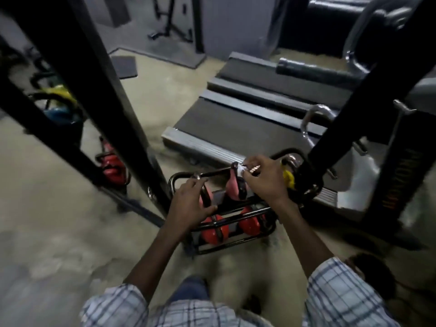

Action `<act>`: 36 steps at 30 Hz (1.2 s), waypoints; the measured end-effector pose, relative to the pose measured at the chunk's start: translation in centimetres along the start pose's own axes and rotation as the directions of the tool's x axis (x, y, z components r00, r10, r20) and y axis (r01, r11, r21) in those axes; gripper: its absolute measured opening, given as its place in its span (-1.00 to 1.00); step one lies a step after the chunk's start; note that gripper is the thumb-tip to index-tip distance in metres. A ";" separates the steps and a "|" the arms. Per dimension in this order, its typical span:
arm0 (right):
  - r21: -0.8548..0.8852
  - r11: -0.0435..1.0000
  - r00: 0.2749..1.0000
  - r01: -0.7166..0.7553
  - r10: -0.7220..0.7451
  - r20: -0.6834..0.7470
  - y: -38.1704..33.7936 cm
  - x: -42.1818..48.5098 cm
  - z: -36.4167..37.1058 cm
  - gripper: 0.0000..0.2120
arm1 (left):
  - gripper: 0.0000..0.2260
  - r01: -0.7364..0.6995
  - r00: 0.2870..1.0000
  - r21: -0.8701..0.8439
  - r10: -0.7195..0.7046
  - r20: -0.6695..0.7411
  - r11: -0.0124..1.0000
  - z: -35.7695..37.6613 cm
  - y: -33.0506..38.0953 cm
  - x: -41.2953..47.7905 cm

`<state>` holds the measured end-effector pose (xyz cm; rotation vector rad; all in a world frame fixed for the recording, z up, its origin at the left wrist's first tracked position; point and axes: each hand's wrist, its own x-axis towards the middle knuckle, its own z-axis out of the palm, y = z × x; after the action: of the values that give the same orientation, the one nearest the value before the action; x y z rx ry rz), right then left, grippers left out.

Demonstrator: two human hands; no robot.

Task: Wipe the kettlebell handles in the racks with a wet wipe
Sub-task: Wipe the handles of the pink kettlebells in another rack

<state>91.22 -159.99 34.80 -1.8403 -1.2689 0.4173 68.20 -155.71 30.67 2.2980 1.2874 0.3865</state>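
A low black wire rack [238, 247] stands on the floor just ahead of me. Its upper tier holds two pink kettlebells, its lower tier two red kettlebells [250, 224]. My left hand [191, 204] is closed around the black handle of the left pink kettlebell [205, 193]. My right hand [264, 179] pinches a white wet wipe [240, 170] against the handle of the right pink kettlebell [232, 188]. A yellow kettlebell [289, 179] sits just right of that hand, partly hidden.
A treadmill deck [236, 128] lies beyond the rack. Black machine posts rise at left [94, 90] and right [368, 90]. A mirror at left shows a red kettlebell [113, 165]. Bare concrete floor [59, 232] spreads to the left.
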 end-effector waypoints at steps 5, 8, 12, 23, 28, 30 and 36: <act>0.105 0.994 0.987 0.040 -0.055 0.149 0.9 1.0 3.4 -0.88 | -0.27 0.170 0.983 -0.028 -0.172 -0.057 0.985 2.5 -0.6 -1.5; 0.104 0.994 0.973 0.023 -0.046 0.227 1.6 1.8 5.5 -0.90 | -0.28 0.216 0.974 -0.005 -0.216 -0.064 0.976 3.8 -1.0 -1.1; 0.113 0.993 0.950 -0.040 0.003 0.313 2.6 3.0 8.3 -0.91 | -0.25 0.258 0.963 0.107 -0.248 -0.102 0.960 5.3 -1.0 -0.4; 0.212 0.977 0.897 -0.026 -0.071 0.436 3.2 7.6 15.6 -0.91 | -0.35 0.361 0.914 0.059 -0.341 -0.220 0.931 7.7 -1.3 1.3; 0.229 0.970 0.861 0.083 -0.185 0.474 4.3 9.1 17.0 -0.92 | -0.35 0.416 0.878 0.039 -0.390 -0.277 0.909 8.0 -0.2 1.8; 0.271 0.945 0.815 0.182 -0.299 0.496 5.0 8.8 16.3 -0.87 | -0.36 0.456 0.857 0.050 -0.423 -0.293 0.889 8.6 0.1 1.9; 0.320 0.917 0.727 0.239 -0.387 0.567 5.0 9.5 16.2 -0.86 | -0.33 0.489 0.841 0.060 -0.452 -0.298 0.870 9.3 0.1 1.5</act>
<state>87.47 -145.00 22.94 -1.2780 -1.8566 0.9935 73.33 -156.95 22.91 1.9737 2.0160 0.4653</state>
